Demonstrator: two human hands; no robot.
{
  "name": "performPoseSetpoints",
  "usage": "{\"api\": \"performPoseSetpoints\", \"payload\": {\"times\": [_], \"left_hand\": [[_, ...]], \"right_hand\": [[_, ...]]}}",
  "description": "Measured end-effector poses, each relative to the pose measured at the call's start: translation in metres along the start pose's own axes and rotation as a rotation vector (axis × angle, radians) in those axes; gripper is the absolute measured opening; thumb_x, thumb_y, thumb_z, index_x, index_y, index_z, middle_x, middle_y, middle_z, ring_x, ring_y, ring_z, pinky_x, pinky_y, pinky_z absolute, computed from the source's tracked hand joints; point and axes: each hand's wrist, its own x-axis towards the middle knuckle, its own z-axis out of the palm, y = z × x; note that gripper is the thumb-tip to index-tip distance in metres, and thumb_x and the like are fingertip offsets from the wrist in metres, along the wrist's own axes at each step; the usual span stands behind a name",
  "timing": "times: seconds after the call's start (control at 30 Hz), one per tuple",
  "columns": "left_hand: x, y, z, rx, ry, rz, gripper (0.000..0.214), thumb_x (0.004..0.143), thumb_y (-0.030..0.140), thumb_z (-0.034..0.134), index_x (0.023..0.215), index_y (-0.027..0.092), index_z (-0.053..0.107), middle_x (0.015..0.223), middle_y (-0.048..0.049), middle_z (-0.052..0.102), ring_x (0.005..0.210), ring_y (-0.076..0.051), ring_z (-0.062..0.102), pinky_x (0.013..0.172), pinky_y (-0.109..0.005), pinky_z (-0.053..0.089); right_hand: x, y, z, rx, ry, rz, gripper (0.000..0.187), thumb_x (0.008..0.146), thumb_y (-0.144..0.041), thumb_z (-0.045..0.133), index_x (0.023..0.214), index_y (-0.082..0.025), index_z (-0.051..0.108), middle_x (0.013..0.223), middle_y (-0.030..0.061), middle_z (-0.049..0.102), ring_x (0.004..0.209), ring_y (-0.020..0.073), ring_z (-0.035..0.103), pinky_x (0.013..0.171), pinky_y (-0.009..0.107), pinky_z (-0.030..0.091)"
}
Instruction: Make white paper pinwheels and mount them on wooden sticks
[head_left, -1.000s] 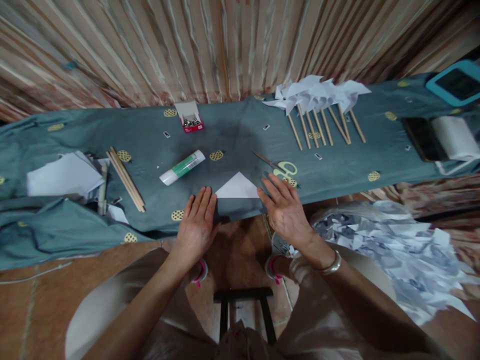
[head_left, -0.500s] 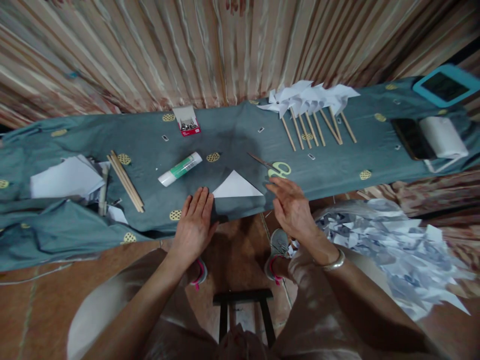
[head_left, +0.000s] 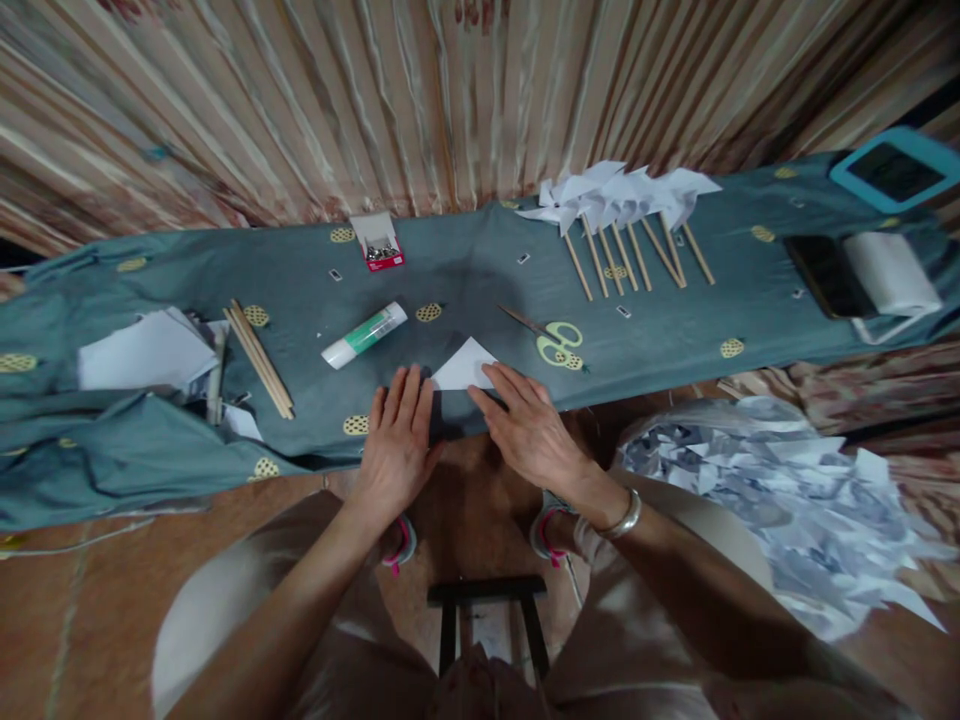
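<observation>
A white paper triangle (head_left: 466,366) lies on the green cloth near the table's front edge, its peak pointing away from me. My left hand (head_left: 400,440) rests flat at its left corner, fingers stretched out. Over the right corner lies my right hand (head_left: 531,425), fingers extended and covering that end of the paper. Just beyond my right hand are scissors (head_left: 553,342) with light green handles. A white and green glue stick (head_left: 364,335) lies past my left hand.
Paper pinwheels on wooden sticks (head_left: 630,200) lie at the back right. A small box of metal pins (head_left: 383,251), loose sticks (head_left: 259,360) and paper sheets (head_left: 146,352) are to the left. A phone (head_left: 829,277) lies right; a bag of paper pieces (head_left: 780,500) stands below.
My right hand has moved left from beside the scissors onto the right corner of the paper triangle. My left hand stays at the left corner.
</observation>
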Motion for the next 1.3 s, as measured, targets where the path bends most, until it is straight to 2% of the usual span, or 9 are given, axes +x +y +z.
{"api": "performPoseSetpoints", "payload": {"times": [0.07, 0.17, 0.37, 0.6, 0.8, 1.0, 1.13, 1.2, 1.3], "left_hand": [[0.003, 0.005, -0.001, 0.004, -0.020, 0.029, 0.066, 0.090, 0.025, 0.057, 0.150, 0.007, 0.034, 0.160, -0.0238, 0.023, 0.150, -0.038, 0.015, 0.118, -0.057, 0.023], [0.007, 0.012, 0.000, -0.008, -0.080, 0.087, 0.065, 0.090, 0.025, 0.056, 0.151, 0.013, 0.035, 0.161, -0.0181, 0.025, 0.151, -0.034, 0.016, 0.120, -0.056, 0.019], [0.011, 0.013, 0.001, -0.028, -0.143, 0.055, 0.066, 0.089, 0.022, 0.054, 0.151, 0.011, 0.035, 0.158, -0.0167, 0.033, 0.149, -0.033, 0.024, 0.120, -0.056, 0.020], [0.004, 0.003, 0.002, -0.024, -0.081, 0.050, 0.062, 0.090, 0.020, 0.053, 0.148, 0.007, 0.038, 0.156, -0.0194, 0.037, 0.147, -0.033, 0.029, 0.118, -0.057, 0.023], [0.001, -0.001, 0.002, -0.010, -0.017, 0.030, 0.056, 0.090, 0.023, 0.055, 0.142, 0.006, 0.044, 0.153, -0.0220, 0.042, 0.146, -0.035, 0.032, 0.117, -0.058, 0.024], [0.010, 0.008, 0.002, -0.059, 0.000, 0.045, 0.065, 0.091, 0.025, 0.053, 0.150, 0.010, 0.031, 0.157, -0.0220, 0.035, 0.148, -0.034, 0.027, 0.117, -0.058, 0.023], [0.015, 0.007, 0.008, -0.189, 0.089, 0.027, 0.074, 0.093, 0.031, 0.053, 0.154, 0.011, 0.018, 0.157, -0.0241, 0.034, 0.148, -0.033, 0.029, 0.117, -0.057, 0.027], [0.018, 0.004, 0.010, -0.303, 0.129, -0.014, 0.072, 0.094, 0.037, 0.052, 0.154, 0.013, 0.020, 0.155, -0.0233, 0.037, 0.146, -0.033, 0.032, 0.116, -0.056, 0.030], [0.023, 0.000, 0.010, -0.521, 0.159, -0.128, 0.067, 0.095, 0.045, 0.050, 0.151, 0.014, 0.031, 0.152, -0.0217, 0.042, 0.143, -0.032, 0.038, 0.116, -0.053, 0.031]], "right_hand": [[-0.001, 0.000, 0.000, 0.012, 0.003, 0.005, 0.042, 0.096, -0.014, 0.042, 0.136, -0.012, 0.055, 0.150, 0.0203, 0.047, 0.142, 0.0322, 0.039, 0.110, 0.050, 0.039], [-0.002, 0.000, 0.000, 0.031, 0.011, 0.022, 0.042, 0.097, -0.016, 0.040, 0.136, -0.013, 0.055, 0.149, 0.0192, 0.047, 0.142, 0.0305, 0.039, 0.111, 0.050, 0.039], [-0.009, 0.007, -0.003, 0.014, 0.034, 0.068, 0.041, 0.098, -0.019, 0.039, 0.134, -0.008, 0.056, 0.144, 0.0204, 0.052, 0.137, 0.0313, 0.045, 0.107, 0.048, 0.043], [-0.024, 0.018, -0.010, -0.115, 0.079, 0.081, 0.039, 0.097, -0.018, 0.042, 0.131, -0.005, 0.059, 0.142, 0.0216, 0.055, 0.134, 0.0342, 0.048, 0.102, 0.048, 0.046], [-0.024, 0.019, -0.014, -0.172, 0.128, 0.134, 0.034, 0.097, -0.018, 0.043, 0.119, -0.006, 0.066, 0.140, 0.0219, 0.057, 0.134, 0.0348, 0.050, 0.101, 0.051, 0.047], [-0.009, 0.012, -0.010, 0.034, 0.162, 0.233, 0.040, 0.098, -0.021, 0.041, 0.131, -0.006, 0.057, 0.141, 0.0210, 0.056, 0.132, 0.0315, 0.052, 0.107, 0.049, 0.045], [0.006, 0.018, -0.004, 0.217, 0.177, 0.347, 0.045, 0.096, -0.028, 0.047, 0.135, -0.007, 0.053, 0.141, 0.0214, 0.056, 0.134, 0.0302, 0.051, 0.111, 0.047, 0.042], [0.013, 0.021, -0.001, 0.304, 0.176, 0.382, 0.038, 0.090, -0.025, 0.056, 0.125, -0.010, 0.060, 0.140, 0.0204, 0.057, 0.132, 0.0301, 0.053, 0.111, 0.048, 0.043], [0.022, 0.022, 0.003, 0.407, 0.198, 0.420, 0.017, 0.083, -0.017, 0.060, 0.098, -0.017, 0.067, 0.135, 0.0167, 0.062, 0.125, 0.0287, 0.059, 0.106, 0.047, 0.046]]}}
